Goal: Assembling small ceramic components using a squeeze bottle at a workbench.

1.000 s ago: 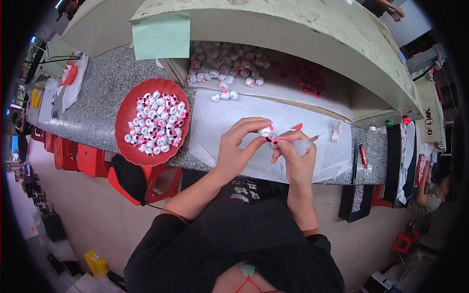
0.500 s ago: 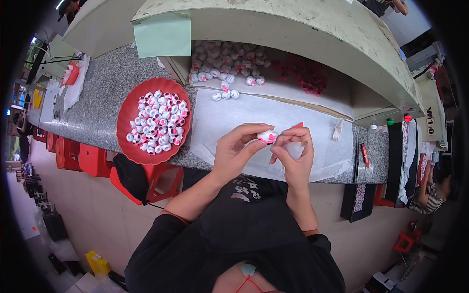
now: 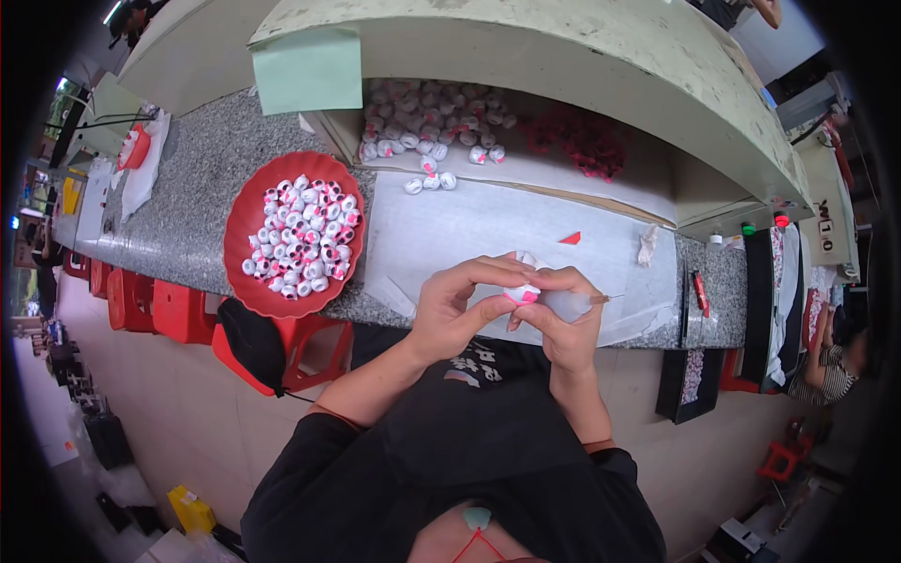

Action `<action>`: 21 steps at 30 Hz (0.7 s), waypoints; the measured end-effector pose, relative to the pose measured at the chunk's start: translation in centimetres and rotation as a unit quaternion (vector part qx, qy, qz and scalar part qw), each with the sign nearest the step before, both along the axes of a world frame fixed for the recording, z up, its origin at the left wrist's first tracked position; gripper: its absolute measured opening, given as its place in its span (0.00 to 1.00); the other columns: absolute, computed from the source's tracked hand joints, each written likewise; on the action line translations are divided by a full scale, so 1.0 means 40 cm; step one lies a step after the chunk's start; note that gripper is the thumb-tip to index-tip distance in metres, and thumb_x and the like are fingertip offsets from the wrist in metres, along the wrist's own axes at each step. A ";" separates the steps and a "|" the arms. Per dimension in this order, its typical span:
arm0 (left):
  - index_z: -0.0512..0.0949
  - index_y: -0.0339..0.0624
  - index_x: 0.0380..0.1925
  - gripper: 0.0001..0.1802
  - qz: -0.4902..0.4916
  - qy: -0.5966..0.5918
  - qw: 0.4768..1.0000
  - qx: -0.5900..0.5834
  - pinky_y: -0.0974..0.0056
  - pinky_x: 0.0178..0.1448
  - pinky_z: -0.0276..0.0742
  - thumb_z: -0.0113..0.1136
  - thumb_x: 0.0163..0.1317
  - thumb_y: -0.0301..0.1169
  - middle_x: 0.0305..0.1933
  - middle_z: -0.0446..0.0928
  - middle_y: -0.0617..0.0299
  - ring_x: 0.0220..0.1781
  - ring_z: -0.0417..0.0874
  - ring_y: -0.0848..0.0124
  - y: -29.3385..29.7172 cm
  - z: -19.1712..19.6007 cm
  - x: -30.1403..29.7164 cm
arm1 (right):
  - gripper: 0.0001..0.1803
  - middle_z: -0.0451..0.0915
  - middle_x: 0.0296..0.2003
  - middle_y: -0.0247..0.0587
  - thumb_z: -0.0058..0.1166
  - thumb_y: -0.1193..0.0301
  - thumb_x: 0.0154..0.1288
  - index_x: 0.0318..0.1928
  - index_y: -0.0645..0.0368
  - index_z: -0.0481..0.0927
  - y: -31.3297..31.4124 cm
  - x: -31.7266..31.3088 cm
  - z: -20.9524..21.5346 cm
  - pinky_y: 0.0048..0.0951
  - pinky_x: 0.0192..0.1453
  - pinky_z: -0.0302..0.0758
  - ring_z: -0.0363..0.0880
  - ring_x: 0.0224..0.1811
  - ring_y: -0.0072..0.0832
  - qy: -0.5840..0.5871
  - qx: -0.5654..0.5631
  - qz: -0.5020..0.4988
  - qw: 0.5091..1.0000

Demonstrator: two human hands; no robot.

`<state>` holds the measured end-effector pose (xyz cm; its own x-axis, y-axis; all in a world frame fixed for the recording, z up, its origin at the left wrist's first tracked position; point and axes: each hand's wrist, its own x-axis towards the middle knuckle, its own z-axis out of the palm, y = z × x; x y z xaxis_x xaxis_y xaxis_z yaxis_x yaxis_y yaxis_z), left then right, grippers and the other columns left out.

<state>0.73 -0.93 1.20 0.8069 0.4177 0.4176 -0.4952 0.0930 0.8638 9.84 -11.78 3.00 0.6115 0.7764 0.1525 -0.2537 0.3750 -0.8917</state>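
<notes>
Above the white paper sheet, both hands meet around a small rounded white piece with pink patches. My left hand pinches it between thumb and fingers. In my right hand lies a small translucent squeeze bottle with a thin needle tip, the needle pointing right. The right thumb and index finger reach the white piece too. My fingers cover much of the piece. A small red pointed piece rests on the paper just beyond my right hand.
At left stands a red scalloped bowl full of similar white-and-pink pieces. Under the shelf lie more white pieces and a heap of dark pink bits. Crumpled tissue and a red marker-like object sit at right.
My right hand has closed in on the white piece, and its fingers now touch it. The bottle shows more clearly in that hand. The red piece now lies apart from my fingers.
</notes>
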 end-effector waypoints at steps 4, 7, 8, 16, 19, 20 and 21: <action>0.71 0.36 0.37 0.10 0.050 0.030 0.998 -0.035 0.52 0.61 0.53 0.53 0.51 0.21 0.39 0.74 0.53 0.46 0.73 0.65 -0.017 0.007 -0.008 | 0.11 0.73 0.27 0.39 0.54 0.84 0.48 0.35 0.67 0.73 0.004 -0.004 -0.003 0.21 0.27 0.73 0.73 0.25 0.22 0.032 -0.022 0.025 0.999; 0.71 0.35 0.37 0.11 0.035 0.014 0.999 -0.033 0.54 0.61 0.54 0.52 0.52 0.21 0.39 0.74 0.53 0.46 0.73 0.66 -0.020 0.010 -0.012 | 0.11 0.73 0.27 0.40 0.54 0.83 0.48 0.36 0.67 0.73 -0.003 -0.001 -0.008 0.21 0.27 0.73 0.73 0.26 0.21 0.011 -0.004 0.035 0.999; 0.70 0.34 0.38 0.11 0.027 0.036 0.997 -0.055 0.56 0.61 0.54 0.52 0.52 0.20 0.40 0.73 0.53 0.47 0.72 0.67 -0.024 0.011 -0.013 | 0.12 0.73 0.27 0.40 0.54 0.82 0.48 0.36 0.67 0.72 -0.006 -0.002 -0.006 0.20 0.27 0.73 0.72 0.26 0.21 0.009 -0.008 0.027 1.000; 0.69 0.32 0.41 0.13 -0.001 0.093 0.991 -0.092 0.64 0.58 0.59 0.51 0.52 0.19 0.45 0.71 0.52 0.50 0.70 0.69 -0.013 0.024 -0.004 | 0.14 0.74 0.25 0.39 0.50 0.84 0.50 0.41 0.68 0.71 -0.010 0.020 0.012 0.20 0.29 0.72 0.73 0.24 0.21 -0.005 -0.035 0.025 0.999; 0.70 0.32 0.41 0.14 0.009 0.066 0.994 -0.091 0.66 0.56 0.61 0.52 0.52 0.19 0.44 0.71 0.54 0.50 0.70 0.70 -0.025 0.017 0.005 | 0.14 0.74 0.26 0.41 0.50 0.84 0.49 0.41 0.68 0.71 -0.010 0.017 0.010 0.20 0.29 0.72 0.74 0.24 0.21 -0.006 -0.027 0.024 0.999; 0.70 0.32 0.41 0.14 0.018 0.068 0.993 -0.091 0.66 0.56 0.61 0.52 0.52 0.19 0.44 0.71 0.54 0.50 0.70 0.70 -0.026 0.015 0.000 | 0.14 0.75 0.26 0.41 0.50 0.84 0.49 0.40 0.68 0.71 -0.008 0.011 0.009 0.20 0.29 0.72 0.74 0.24 0.22 -0.001 -0.022 0.018 1.000; 0.70 0.32 0.41 0.14 0.026 0.062 0.995 -0.079 0.66 0.56 0.61 0.52 0.52 0.19 0.44 0.71 0.54 0.50 0.70 0.70 -0.026 0.012 0.002 | 0.14 0.75 0.26 0.41 0.50 0.84 0.49 0.40 0.68 0.72 -0.006 0.012 0.005 0.20 0.29 0.72 0.74 0.24 0.22 0.005 -0.018 0.008 1.000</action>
